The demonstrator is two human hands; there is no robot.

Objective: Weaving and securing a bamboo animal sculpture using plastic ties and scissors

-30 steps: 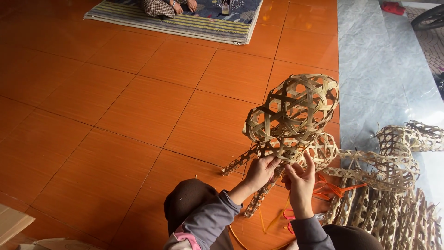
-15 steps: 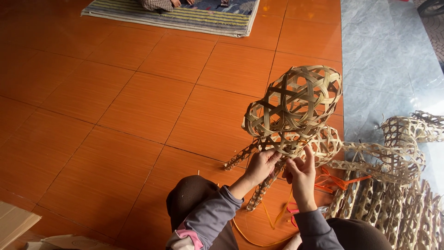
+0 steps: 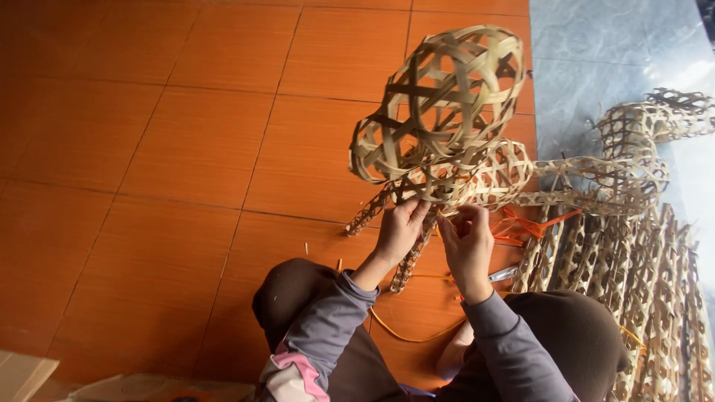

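I hold a woven bamboo figure (image 3: 439,112) with an open-lattice rounded body above the orange tiled floor. My left hand (image 3: 401,229) grips its underside where thin woven legs (image 3: 369,214) hang down. My right hand (image 3: 467,244) pinches the strips just beside it, fingers closed on the weave. Both grey sleeves reach up from my lap. A smaller woven part (image 3: 503,173) sits right behind the body.
To the right lie more woven bamboo figures (image 3: 633,149) and a stack of long woven tubes (image 3: 633,283). Orange plastic strips (image 3: 521,227) and loose bamboo slivers lie on the tiles by my knees. A cardboard corner (image 3: 22,372) shows at bottom left. Grey floor (image 3: 588,67) lies beyond the tiles.
The view has tilted down and closer, so the striped mat at the top has left the frame. My hands stay at the underside of the bamboo figure with small finger shifts.
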